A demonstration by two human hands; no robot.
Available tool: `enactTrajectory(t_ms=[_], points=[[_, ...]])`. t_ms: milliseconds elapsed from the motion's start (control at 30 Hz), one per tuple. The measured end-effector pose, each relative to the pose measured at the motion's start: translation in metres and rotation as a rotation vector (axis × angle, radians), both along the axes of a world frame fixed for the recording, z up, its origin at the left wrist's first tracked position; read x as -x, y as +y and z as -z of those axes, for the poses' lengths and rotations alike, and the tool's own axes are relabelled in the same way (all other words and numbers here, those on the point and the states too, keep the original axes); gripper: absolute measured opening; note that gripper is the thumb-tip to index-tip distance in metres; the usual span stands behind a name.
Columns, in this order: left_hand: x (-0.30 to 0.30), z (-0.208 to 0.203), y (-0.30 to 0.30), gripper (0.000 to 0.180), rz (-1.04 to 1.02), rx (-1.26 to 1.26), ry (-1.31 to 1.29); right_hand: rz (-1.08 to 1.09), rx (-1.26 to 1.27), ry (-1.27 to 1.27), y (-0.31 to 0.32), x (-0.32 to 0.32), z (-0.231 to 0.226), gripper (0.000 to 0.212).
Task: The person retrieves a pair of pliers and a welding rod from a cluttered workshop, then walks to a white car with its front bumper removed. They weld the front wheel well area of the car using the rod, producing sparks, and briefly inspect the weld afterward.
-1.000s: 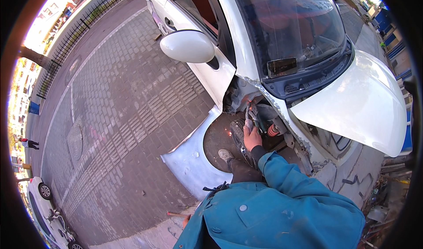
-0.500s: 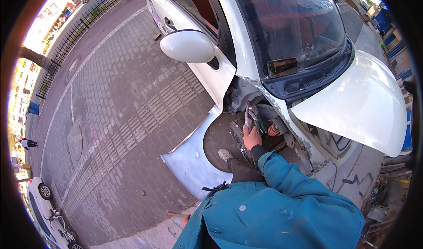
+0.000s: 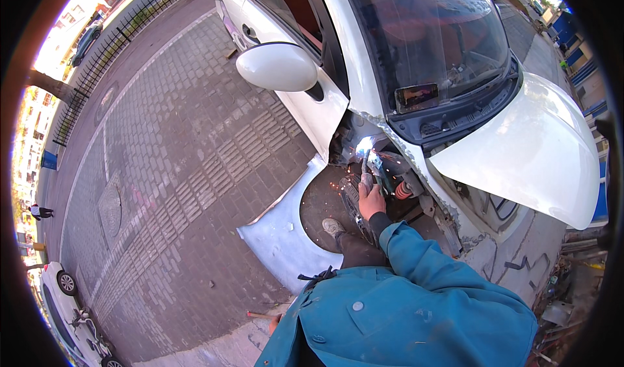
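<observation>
My right hand (image 3: 372, 201) is wrapped round a welding torch (image 3: 366, 178), its tip up inside the open wheel well of a white car (image 3: 344, 55). A bright blue-white arc (image 3: 366, 147) burns at the metal there, and orange sparks spray around it. The glare hides the exact spot of contact. Below the torch is a dark tyre (image 3: 352, 204), with a red coil spring (image 3: 403, 190) to its right. Low at my left side, my left hand (image 3: 275, 325) is closed on a thin reddish stick (image 3: 260, 315); my teal jacket covers most of that hand.
A curved pale fender panel (image 3: 279, 234) extends from the car's side to my left, beside my shoe (image 3: 333, 227). The white hood (image 3: 526, 152) is raised at the right. The wing mirror (image 3: 277, 68) juts over the paving. Scrap (image 3: 559, 315) lies at the right.
The small orange glow at the torch tip has become a bright arc with flying sparks. My hands have barely moved. In the far street, a dark car has come into view.
</observation>
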State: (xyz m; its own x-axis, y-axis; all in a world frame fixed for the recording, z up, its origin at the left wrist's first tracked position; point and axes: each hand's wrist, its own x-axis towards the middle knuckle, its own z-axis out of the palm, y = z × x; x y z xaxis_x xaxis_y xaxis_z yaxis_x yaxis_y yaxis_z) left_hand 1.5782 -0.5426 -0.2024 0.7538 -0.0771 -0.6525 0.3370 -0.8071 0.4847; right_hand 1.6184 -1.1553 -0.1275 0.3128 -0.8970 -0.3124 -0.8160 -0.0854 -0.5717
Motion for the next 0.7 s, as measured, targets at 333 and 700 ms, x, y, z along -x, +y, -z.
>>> enactTrajectory(t_ms=[333,700], points=[[0.001,0.007,0.009,0.043,0.006,-0.025,-0.008,0.016,0.001,0.004,0.002,-0.003,0.005,0.067],[0.001,0.018,0.019,0.047,0.070,-0.066,0.003,0.022,-0.037,-0.057,0.007,0.005,-0.009,0.068]])
